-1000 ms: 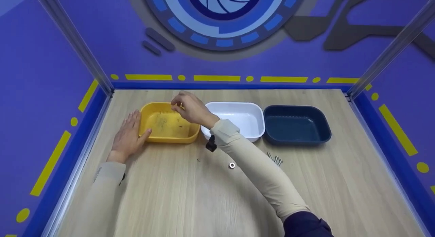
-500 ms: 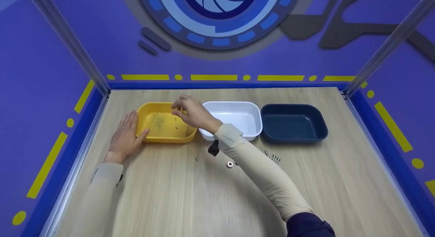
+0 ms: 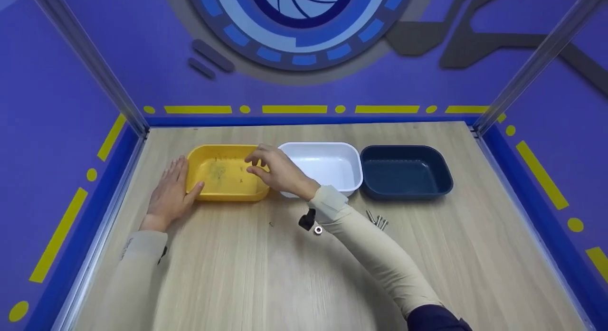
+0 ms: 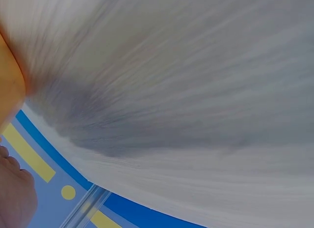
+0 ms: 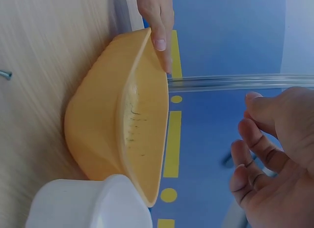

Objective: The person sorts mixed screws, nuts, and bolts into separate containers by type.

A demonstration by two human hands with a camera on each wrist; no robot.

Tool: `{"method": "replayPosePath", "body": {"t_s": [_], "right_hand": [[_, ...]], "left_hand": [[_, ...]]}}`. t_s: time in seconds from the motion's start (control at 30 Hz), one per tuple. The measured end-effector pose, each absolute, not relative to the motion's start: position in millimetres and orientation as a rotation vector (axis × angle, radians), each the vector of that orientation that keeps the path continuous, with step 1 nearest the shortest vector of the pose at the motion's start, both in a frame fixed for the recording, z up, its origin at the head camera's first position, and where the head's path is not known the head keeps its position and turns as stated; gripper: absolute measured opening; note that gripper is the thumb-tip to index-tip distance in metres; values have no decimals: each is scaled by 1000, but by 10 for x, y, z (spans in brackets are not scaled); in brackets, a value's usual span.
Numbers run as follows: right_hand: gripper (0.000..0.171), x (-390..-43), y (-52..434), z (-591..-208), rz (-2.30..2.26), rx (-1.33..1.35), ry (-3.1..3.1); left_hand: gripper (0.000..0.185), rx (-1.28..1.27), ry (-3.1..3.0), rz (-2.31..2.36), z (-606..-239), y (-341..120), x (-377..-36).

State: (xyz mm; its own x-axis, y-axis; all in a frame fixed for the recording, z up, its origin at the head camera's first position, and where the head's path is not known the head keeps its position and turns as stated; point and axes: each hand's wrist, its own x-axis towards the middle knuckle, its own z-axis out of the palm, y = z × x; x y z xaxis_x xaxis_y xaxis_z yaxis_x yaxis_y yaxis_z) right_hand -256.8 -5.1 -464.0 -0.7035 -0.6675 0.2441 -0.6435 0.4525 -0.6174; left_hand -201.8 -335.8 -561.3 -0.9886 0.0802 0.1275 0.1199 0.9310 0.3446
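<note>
Hovering loosely curled over the yellow tray (image 3: 223,174), right hand (image 3: 278,169) empty.

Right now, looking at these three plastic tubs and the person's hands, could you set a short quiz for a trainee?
1. True or false: the left hand rests against the yellow plastic tub.
2. Which tub stands in the middle? A) the dark blue plastic tub B) the white plastic tub C) the yellow one
3. Fill in: the small metal screws lie on the wooden ____.

Key: 1 true; 2 B; 3 table. The right hand hovers above the yellow tub's right end, fingers loosely curled and holding nothing.
</note>
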Motion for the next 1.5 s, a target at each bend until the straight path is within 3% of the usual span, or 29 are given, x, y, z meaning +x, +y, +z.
{"method": "replayPosePath", "body": {"t_s": [0.93, 1.5], "right_hand": [[19, -2064, 210, -5409, -1334, -1150, 2481], [24, -1983, 352, -5891, -1321, -1038, 2491]], "left_hand": [[92, -93, -2987, -582, -5637, -3353, -1929], [90, -116, -2984, -574, -5629, -3343, -1998]]}}
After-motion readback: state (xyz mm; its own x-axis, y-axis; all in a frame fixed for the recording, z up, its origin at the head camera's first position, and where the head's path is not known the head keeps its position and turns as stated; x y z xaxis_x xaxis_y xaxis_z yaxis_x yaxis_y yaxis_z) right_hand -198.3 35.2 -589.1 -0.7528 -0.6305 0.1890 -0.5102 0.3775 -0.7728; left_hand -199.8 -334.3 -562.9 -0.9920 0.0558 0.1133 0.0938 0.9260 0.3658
